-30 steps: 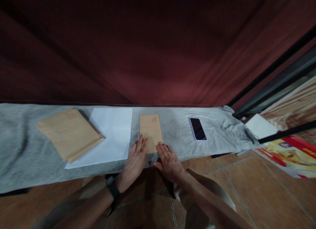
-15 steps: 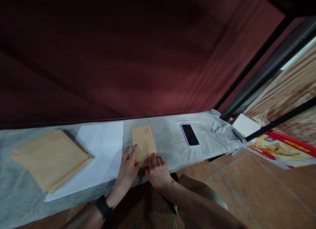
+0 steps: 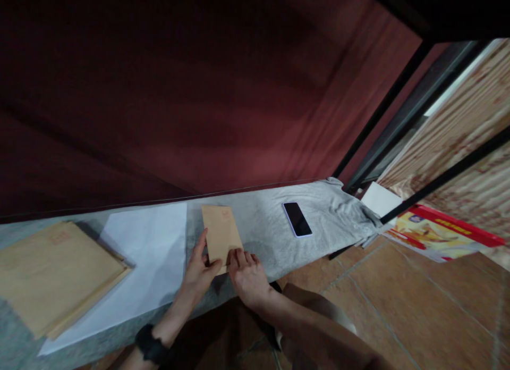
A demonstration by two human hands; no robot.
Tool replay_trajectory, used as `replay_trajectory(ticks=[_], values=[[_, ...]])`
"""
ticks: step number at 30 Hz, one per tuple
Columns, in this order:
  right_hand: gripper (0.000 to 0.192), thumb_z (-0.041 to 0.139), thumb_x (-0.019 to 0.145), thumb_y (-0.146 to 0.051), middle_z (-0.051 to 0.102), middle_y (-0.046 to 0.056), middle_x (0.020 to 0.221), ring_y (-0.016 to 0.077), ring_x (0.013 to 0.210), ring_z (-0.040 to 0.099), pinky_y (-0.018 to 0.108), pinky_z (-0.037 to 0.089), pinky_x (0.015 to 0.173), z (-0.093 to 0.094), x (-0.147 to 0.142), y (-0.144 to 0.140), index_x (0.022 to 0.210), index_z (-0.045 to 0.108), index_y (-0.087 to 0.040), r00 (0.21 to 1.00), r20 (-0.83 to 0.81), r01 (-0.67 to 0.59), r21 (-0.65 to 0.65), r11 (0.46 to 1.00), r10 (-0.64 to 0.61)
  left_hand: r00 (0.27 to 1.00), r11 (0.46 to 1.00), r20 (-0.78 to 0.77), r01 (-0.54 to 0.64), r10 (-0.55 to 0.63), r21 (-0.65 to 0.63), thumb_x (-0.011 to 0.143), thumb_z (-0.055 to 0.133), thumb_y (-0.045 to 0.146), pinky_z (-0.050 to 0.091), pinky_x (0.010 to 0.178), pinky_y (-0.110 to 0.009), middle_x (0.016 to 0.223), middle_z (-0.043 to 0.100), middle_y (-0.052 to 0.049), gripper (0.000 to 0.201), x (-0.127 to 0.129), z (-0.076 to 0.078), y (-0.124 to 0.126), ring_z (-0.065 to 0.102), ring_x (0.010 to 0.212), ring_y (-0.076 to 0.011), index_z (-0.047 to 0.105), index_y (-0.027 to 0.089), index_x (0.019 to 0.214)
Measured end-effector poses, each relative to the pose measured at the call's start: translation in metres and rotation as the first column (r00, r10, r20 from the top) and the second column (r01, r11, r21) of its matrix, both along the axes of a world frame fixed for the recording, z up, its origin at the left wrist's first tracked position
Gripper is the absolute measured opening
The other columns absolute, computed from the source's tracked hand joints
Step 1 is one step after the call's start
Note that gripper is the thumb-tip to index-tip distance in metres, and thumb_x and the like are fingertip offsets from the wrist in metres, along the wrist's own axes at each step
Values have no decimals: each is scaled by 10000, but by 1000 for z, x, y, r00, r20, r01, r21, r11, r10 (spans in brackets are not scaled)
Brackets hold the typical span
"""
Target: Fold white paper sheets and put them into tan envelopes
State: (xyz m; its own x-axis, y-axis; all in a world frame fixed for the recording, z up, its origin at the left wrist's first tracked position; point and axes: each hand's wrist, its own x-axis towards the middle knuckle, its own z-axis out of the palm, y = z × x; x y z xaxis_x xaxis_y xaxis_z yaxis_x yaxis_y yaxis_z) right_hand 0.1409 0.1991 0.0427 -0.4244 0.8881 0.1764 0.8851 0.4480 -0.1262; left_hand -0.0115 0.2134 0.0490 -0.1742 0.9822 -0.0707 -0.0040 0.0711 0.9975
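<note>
Head view: since half a second ago, both hands have drawn in to the near end of the small brown envelope (image 3: 221, 232) on the grey cloth (image 3: 263, 237). Left hand (image 3: 199, 269) pinches its near-left corner, forefinger extended along the edge. Right hand (image 3: 247, 274) lies curled on the near-right corner; grip undetermined. Envelope contents not visible. White sheet (image 3: 139, 253) sits left of the fingers, phone (image 3: 297, 219) well right.

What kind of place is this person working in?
Probably a home or small makeshift workspace, not an office: a low surface under a grey cloth, a dark red curtain behind it and a tiled floor. Both hands, left and right, rest on an envelope.
</note>
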Motion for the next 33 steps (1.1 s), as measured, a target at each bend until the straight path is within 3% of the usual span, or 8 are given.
replay_trajectory(ticks=[3, 5, 8, 10, 12, 20, 25, 33], values=[[407, 503, 979, -138, 713, 158, 1179, 268, 1028, 686, 367, 546, 837, 13, 11, 16, 1378, 581, -157, 972, -216, 74, -102, 992, -95, 994, 1000, 110, 3, -7, 31, 767, 776, 380, 600, 843, -336, 1517, 484, -102, 1009, 6, 16, 0, 715, 949, -189, 204, 361, 1599], [302, 472, 1018, -244, 747, 133, 1070, 253, 964, 704, 349, 530, 833, 19, 20, 30, 1229, 677, -175, 838, -486, 127, -268, 955, -248, 982, 998, 189, -42, 31, 54, 840, 724, 444, 594, 873, -338, 1539, 465, -94, 873, 7, 21, 2, 710, 993, -185, 266, 368, 1580], [420, 476, 998, -518, 758, 92, 903, 233, 838, 711, 336, 532, 786, 21, 26, 44, 1011, 723, -178, 325, -807, -51, -535, 843, -492, 957, 995, 282, -42, 65, -86, 854, 731, 439, 590, 885, -340, 1436, 570, -129, 660, 8, 20, 4, 707, 1056, -215, 500, 255, 1444], [492, 576, 892, -650, 754, 72, 898, 221, 834, 706, 333, 535, 790, 17, 22, 45, 1001, 710, -190, -15, -827, -256, -540, 801, -562, 937, 975, 348, 48, 32, -218, 819, 776, 406, 594, 871, -350, 1282, 671, -151, 537, 12, 16, 4, 721, 1021, -232, 615, 180, 1279], [528, 677, 785, -695, 747, 55, 871, 206, 823, 694, 320, 534, 795, 11, 13, 39, 962, 703, -198, -171, -791, -375, -499, 781, -587, 897, 948, 442, 162, -25, -274, 778, 810, 397, 597, 846, -351, 1145, 729, -146, 465, 18, 11, 4, 733, 968, -237, 662, 155, 1147], [459, 819, 667, -590, 690, 5, 685, 121, 563, 599, 241, 521, 581, 4, 22, 40, 799, 696, -169, -95, -717, -420, -601, 681, -691, 943, 963, 326, 149, -70, -223, 630, 850, 389, 489, 573, -236, 916, 752, -66, 502, 21, 2, 8, 679, 675, -151, 686, 139, 1033], [380, 860, 687, -459, 670, -1, 645, 102, 502, 581, 217, 504, 500, 5, 56, 54, 812, 701, -137, 67, -666, -375, -707, 600, -743, 980, 968, 162, 147, -115, -203, 632, 795, 430, 424, 503, -243, 775, 729, -32, 492, 17, 2, 14, 625, 558, -144, 642, 141, 1000], [204, 725, 808, -354, 676, 13, 656, 128, 561, 636, 250, 560, 587, 3, 62, 57, 783, 666, -161, 69, -660, -306, -728, 614, -748, 989, 978, 38, 148, -144, -144, 674, 747, 465, 497, 555, -287, 784, 739, -32, 549, 24, -2, 21, 680, 620, -192, 613, 183, 1124]])
